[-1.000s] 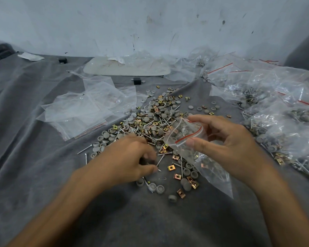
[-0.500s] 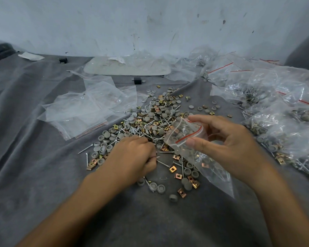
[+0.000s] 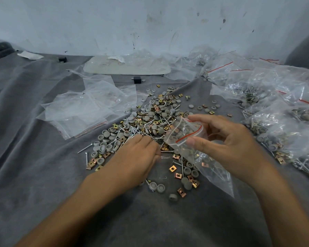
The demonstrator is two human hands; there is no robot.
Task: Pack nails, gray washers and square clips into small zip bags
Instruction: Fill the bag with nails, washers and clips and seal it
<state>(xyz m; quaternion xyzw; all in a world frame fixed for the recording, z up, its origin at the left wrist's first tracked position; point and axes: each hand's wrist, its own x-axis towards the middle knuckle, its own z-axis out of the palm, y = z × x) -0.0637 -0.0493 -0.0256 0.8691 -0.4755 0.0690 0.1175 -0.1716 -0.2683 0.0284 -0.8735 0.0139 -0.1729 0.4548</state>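
1. Left hand (image 3: 137, 157) is reaching further up into the nails (image 3: 132, 130) than a second ago, so I judge another pick is starting. Its fingertips are blurred and I cannot tell its grip.
2. Right hand (image 3: 230, 145) is pinching one part-filled zip bag (image 3: 185, 138) open at frame centre.
3. Filled bags (image 3: 268, 97) at right and empties (image 3: 78, 109) at upper left are overlapping, uncountable.
4. Nails, gray washers (image 3: 151, 114) and square clips (image 3: 172, 168) are lying loose, dozens each.

1. The cloth (image 3: 43, 175) is matt gray fabric, soft and creased.
2. The bag (image 3: 178, 134) is clear, glossy, crinkled plastic film.
3. The nails (image 3: 85, 148) are bright bare metal.
4. The washers (image 3: 152, 186) look like matt gray plastic.
5. The clips (image 3: 172, 169) are shiny brass-toned metal.
6. The wall (image 3: 150, 24) is matt, scuffed paint.
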